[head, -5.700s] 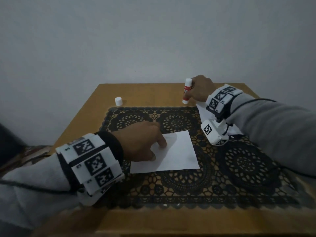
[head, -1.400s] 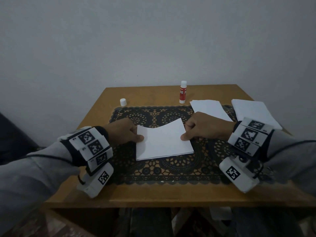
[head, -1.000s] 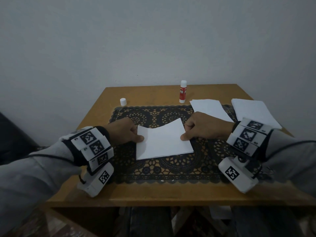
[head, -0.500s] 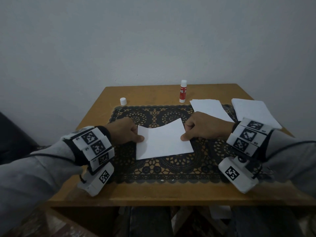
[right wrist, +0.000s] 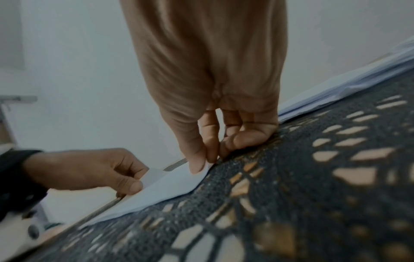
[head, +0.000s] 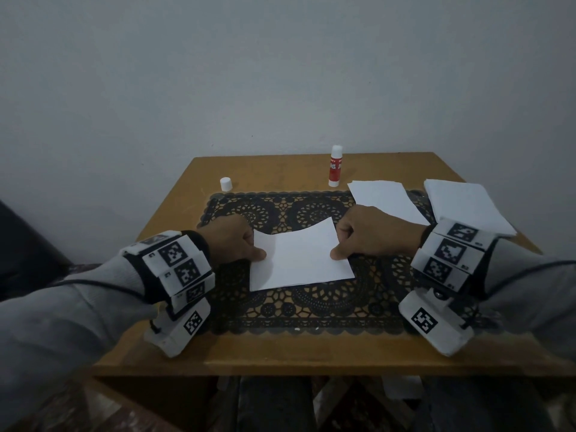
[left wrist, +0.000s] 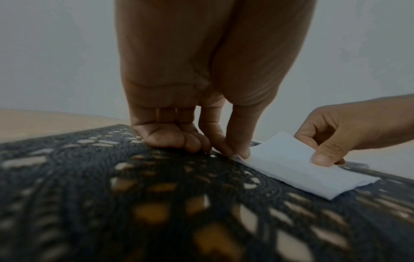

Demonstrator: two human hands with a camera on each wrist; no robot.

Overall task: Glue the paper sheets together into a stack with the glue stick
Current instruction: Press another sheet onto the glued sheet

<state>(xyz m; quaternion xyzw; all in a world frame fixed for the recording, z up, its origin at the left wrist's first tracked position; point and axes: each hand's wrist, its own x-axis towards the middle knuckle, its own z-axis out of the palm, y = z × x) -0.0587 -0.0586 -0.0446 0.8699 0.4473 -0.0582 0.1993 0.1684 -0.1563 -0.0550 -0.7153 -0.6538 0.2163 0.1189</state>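
Note:
A white paper sheet (head: 299,260) lies on the black lace mat (head: 311,310), its far edge lifted. My left hand (head: 232,241) pinches its left edge between thumb and forefinger (left wrist: 239,150). My right hand (head: 367,235) pinches the right edge the same way (right wrist: 201,164). In the left wrist view the paper (left wrist: 291,168) shows more than one layer at its near corner. The red-and-white glue stick (head: 335,166) stands upright and uncapped at the table's back. Its white cap (head: 226,184) sits apart at the back left.
A single loose sheet (head: 386,201) lies at the mat's back right. A pile of white sheets (head: 464,204) sits at the right edge of the wooden table (head: 280,353). A grey wall rises behind the table.
Since 5.7 s ago my right hand has left the glue stick at the table's back and come to the sheet. Over the last second both hands hold still on the edges.

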